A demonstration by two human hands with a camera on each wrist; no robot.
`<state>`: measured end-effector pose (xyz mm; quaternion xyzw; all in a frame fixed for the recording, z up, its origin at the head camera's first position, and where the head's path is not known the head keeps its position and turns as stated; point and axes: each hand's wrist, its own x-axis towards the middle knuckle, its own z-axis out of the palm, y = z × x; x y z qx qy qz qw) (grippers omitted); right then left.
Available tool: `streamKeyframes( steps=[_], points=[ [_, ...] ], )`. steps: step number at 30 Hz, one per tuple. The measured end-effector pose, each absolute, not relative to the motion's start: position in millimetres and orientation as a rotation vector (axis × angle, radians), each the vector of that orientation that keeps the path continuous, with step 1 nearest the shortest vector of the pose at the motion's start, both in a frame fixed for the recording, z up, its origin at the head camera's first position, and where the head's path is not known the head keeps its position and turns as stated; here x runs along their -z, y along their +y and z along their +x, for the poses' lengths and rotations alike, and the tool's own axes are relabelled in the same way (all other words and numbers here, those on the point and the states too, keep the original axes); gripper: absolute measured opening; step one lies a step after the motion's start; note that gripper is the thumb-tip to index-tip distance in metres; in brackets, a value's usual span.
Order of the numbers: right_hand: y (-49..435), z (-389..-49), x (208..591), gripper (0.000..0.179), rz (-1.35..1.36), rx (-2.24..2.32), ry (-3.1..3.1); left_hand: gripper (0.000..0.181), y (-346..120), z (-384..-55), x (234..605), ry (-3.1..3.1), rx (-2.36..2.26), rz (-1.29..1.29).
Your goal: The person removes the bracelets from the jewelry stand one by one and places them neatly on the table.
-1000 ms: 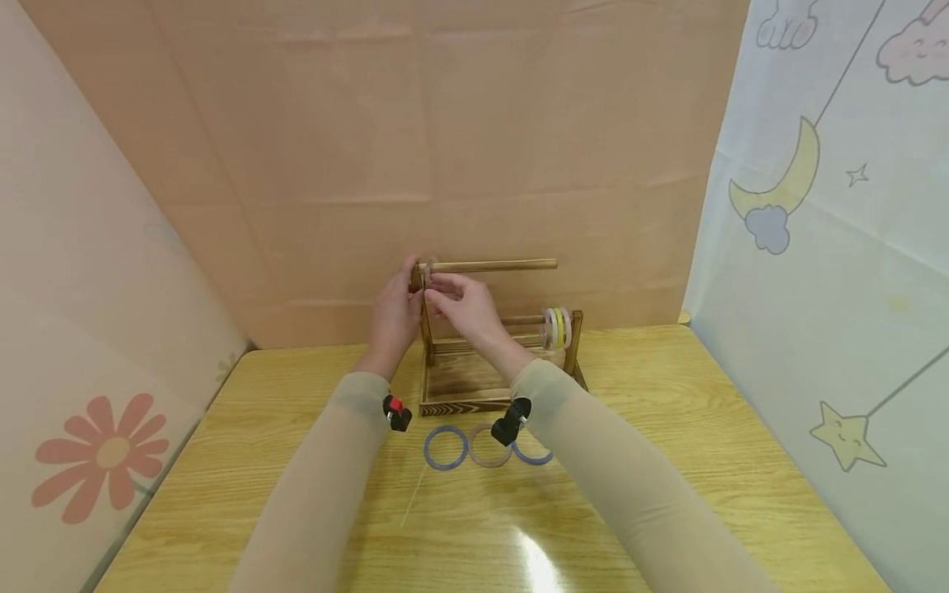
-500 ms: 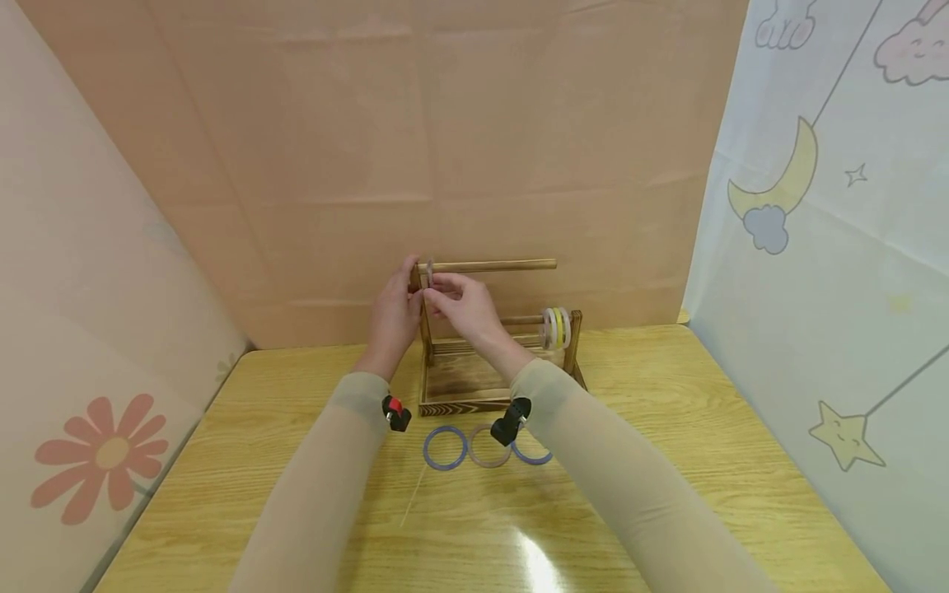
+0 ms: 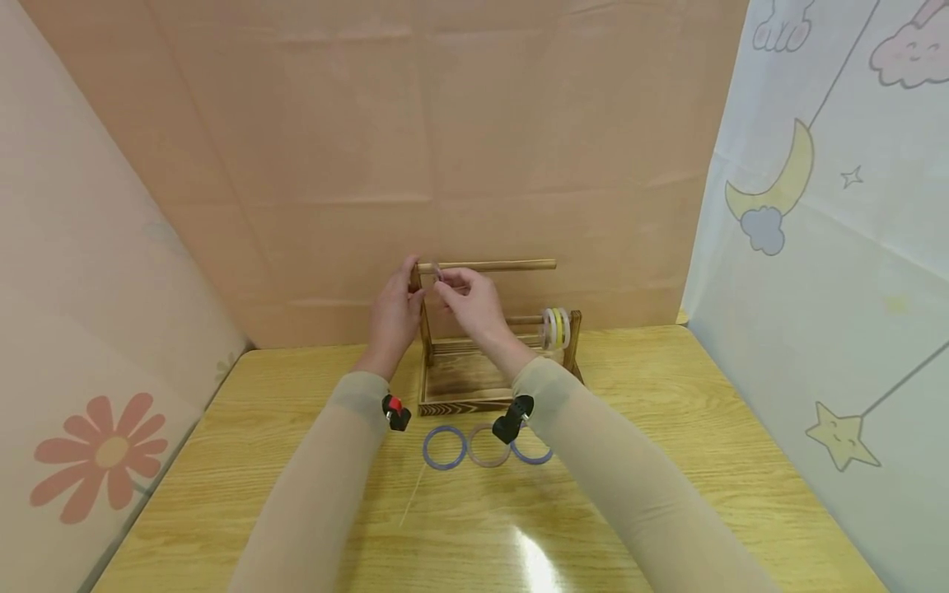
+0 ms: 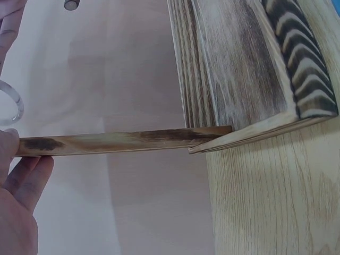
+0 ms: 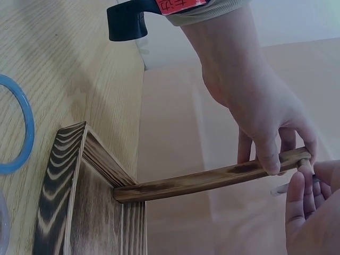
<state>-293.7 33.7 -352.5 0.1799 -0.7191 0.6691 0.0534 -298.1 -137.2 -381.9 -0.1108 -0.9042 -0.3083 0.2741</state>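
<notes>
In the head view, my left hand (image 3: 395,313) grips the top of the left upright post (image 4: 122,142) of a brown wooden bangle rack, thumb on one side and fingers on the other. Close by on its right, my right hand (image 3: 476,306) pinches a thin, clear bangle (image 4: 19,106) between thumb and fingers. This bangle sits tilted at the left end of the rack's upper bar (image 3: 504,265) and seems to go round it; the fingers hide part of it. Several white, clear and yellow bangles (image 3: 558,328) hang at the right end of the lower bar.
On the table (image 3: 282,461) before the rack lie a blue bangle (image 3: 445,468), a pinkish bangle (image 3: 489,465) and another blue bangle (image 3: 533,461), in a row. A thin pale strip (image 3: 412,497) lies nearby. A cloth backdrop (image 3: 311,165) hangs close behind the rack.
My right hand has shifted slightly right, away from the post, and the clear bangle has moved with it and tilted. The left hand stays on the post.
</notes>
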Motion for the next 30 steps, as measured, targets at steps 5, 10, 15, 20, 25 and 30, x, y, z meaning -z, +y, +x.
streamKeyframes(
  steps=[5, 10, 15, 20, 25, 30],
  points=[
    [35.8, -293.4, 350.6, 0.026, 0.53, -2.05, -2.166, 0.061, -137.9, -298.2, 381.4, -2.432, 0.854, -0.301],
    [38.6, -294.1, 349.5, 0.026, 0.506, -2.049, -2.164, 0.06, -138.7, -300.4, 382.2, -2.426, 0.851, -0.305],
    [42.9, -294.6, 348.4, 0.025, 0.486, -2.028, -2.154, 0.06, -138.8, -301.3, 383.0, -2.423, 0.844, -0.314],
    [46.5, -296.7, 348.5, 0.025, 0.476, -2.023, -2.13, 0.061, -138.8, -300.9, 382.9, -2.426, 0.857, -0.318],
    [51.8, -297.1, 347.5, 0.024, 0.441, -2.017, -2.141, 0.061, -138.8, -301.4, 382.9, -2.413, 0.856, -0.325],
    [57.6, -296.9, 346.8, 0.024, 0.427, -2.003, -2.142, 0.062, -138.7, -301.4, 383.4, -2.409, 0.86, -0.324]
  ],
)
